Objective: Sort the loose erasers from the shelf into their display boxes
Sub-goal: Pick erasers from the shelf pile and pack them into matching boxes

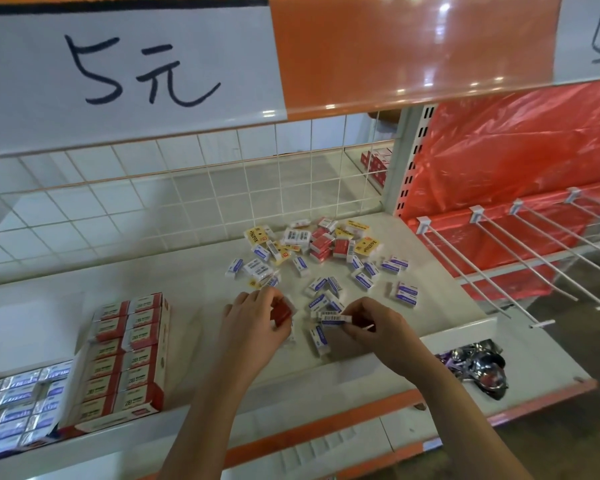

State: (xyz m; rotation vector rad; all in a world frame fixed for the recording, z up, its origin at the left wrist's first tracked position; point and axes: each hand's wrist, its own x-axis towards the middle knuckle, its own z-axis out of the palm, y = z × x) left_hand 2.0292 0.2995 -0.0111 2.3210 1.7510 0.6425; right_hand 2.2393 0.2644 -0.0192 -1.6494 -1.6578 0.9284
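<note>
On shelf (194, 278): left hand (253, 323) grips red eraser (280, 311), near front edge.

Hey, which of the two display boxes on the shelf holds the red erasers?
The red display box, standing nearer the left hand, filled with red-and-white erasers. The other display box, at the far left edge, holds blue-and-white ones.

1. A white wire grid panel (187, 188) backs the shelf unit.
2. Above the grid, an orange rail (413, 46) carries a handwritten price sign (129, 67).
3. Right of the grid, red plastic sheeting (520, 147) hangs behind white peg hooks (520, 251).
</note>
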